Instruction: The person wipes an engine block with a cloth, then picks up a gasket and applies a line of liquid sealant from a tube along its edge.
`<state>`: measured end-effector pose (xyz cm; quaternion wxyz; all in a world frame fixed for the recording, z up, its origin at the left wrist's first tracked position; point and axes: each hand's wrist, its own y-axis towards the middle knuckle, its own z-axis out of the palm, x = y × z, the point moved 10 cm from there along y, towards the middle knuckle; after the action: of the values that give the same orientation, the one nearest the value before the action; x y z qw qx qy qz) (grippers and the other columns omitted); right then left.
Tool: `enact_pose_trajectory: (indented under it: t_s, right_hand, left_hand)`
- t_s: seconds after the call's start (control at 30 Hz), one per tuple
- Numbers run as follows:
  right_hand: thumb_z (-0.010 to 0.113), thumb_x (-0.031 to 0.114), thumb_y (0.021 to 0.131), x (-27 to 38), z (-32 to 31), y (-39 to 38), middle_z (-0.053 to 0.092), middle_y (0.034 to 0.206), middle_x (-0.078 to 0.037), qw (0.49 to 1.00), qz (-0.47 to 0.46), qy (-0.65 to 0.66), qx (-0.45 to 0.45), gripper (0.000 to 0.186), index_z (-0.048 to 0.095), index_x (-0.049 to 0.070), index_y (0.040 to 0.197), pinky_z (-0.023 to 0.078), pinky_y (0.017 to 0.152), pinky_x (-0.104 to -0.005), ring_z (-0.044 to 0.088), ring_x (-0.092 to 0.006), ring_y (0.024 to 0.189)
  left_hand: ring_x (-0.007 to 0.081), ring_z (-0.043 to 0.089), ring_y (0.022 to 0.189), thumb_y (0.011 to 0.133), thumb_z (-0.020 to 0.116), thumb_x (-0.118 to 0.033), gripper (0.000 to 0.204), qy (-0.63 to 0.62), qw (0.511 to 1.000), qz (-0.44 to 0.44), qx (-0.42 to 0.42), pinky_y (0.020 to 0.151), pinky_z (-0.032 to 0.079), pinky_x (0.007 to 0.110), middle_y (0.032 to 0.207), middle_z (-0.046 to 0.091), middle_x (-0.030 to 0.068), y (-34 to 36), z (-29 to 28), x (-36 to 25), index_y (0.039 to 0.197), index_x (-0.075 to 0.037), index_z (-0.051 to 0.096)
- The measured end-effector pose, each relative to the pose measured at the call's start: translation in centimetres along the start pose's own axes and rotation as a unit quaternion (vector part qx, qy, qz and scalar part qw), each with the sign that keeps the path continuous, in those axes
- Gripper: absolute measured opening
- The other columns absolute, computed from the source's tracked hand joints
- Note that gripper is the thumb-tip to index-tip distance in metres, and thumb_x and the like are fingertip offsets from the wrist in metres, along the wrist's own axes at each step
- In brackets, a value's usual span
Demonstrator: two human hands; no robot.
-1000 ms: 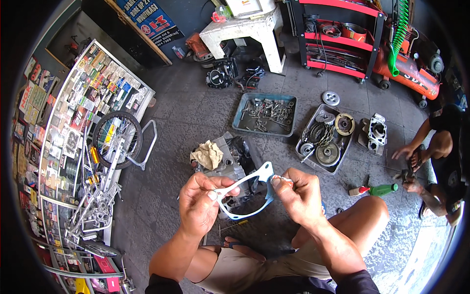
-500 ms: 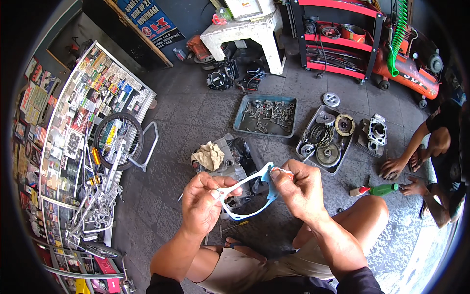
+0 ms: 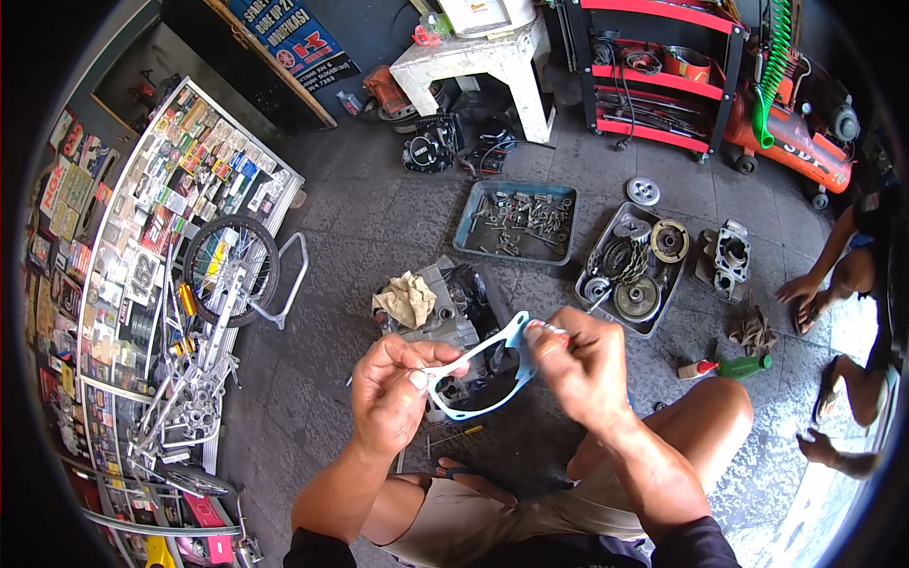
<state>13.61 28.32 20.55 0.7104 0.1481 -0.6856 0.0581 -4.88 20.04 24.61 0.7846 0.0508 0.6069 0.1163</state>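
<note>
My left hand [image 3: 390,390] pinches one end of a thin pale-blue and white gasket [image 3: 504,402] with a large open middle, held up in front of me. At its far right end is my right hand [image 3: 579,364], closed on a small red-and-white thing [image 3: 552,331], mostly hidden by the fingers; its kind I cannot make out. Thumb and fingers of this hand are slightly blurred against the gasket's edge. Below and beyond the gasket, a grey metal engine case [image 3: 445,322] sits on the floor, with a crumpled tan paper or cloth [image 3: 405,300] on it.
Beyond stand a blue tray [image 3: 473,248] of bolts and small parts and a metal tray [image 3: 584,275] of gears. A cylinder block [image 3: 729,257], a rag [image 3: 753,329] and a green bottle [image 3: 744,366] lie to the right, near another person's hand [image 3: 800,287]. A motorcycle frame [image 3: 194,398] leans at left.
My right thumb and fingers have shifted slightly along the gasket's right end. The person at right has drawn a hand back, and a rag now shows on the floor there.
</note>
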Motion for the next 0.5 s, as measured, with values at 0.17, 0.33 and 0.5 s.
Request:
enact_pose_trajectory:
  t_s: [0.17, 0.33, 0.5]
  right_hand:
    - [0.061, 0.01, 0.09, -0.5, -2.0, 0.3, 0.046, 0.059, 0.006, 0.996, 0.026, 0.083, -0.033, 0.029, 0.052, 0.003, 0.062, 0.03, 0.048, -0.0253, 0.037, -0.0033, 0.056]
    - [0.063, 0.013, 0.092, -0.5, -2.8, 0.3, 0.045, 0.061, 0.007, 0.993, 0.062, 0.104, -0.014, 0.031, 0.049, 0.006, 0.065, 0.029, 0.049, -0.0244, 0.035, -0.0023, 0.058]
    - [0.064, 0.016, 0.092, 1.3, -0.6, 0.1, 0.049, 0.06, 0.003, 0.998, 0.003, 0.051, 0.045, 0.026, 0.057, 0.002, 0.071, 0.034, 0.049, -0.0262, 0.041, -0.0047, 0.056]
  left_hand:
    - [0.0326, 0.066, 0.096, 0.09, 0.05, -0.002, 0.004, -0.076, 0.997, -0.026, -0.009, 0.09, 0.052, 0.045, 0.105, 0.064, 0.0276, 0.1, -0.5, 0.2, 0.094, -0.002, 0.051]
    - [0.0336, 0.067, 0.094, 0.09, 0.049, -0.003, 0.006, -0.142, 0.987, -0.071, -0.038, 0.089, 0.053, 0.047, 0.106, 0.064, 0.0272, 0.1, -1.6, 1.2, 0.095, -0.002, 0.051]
    - [0.034, 0.067, 0.095, 0.09, 0.05, -0.002, 0.005, -0.137, 0.988, -0.06, -0.037, 0.088, 0.054, 0.047, 0.106, 0.064, 0.0271, 0.1, -1.4, 1.1, 0.095, -0.002, 0.051]
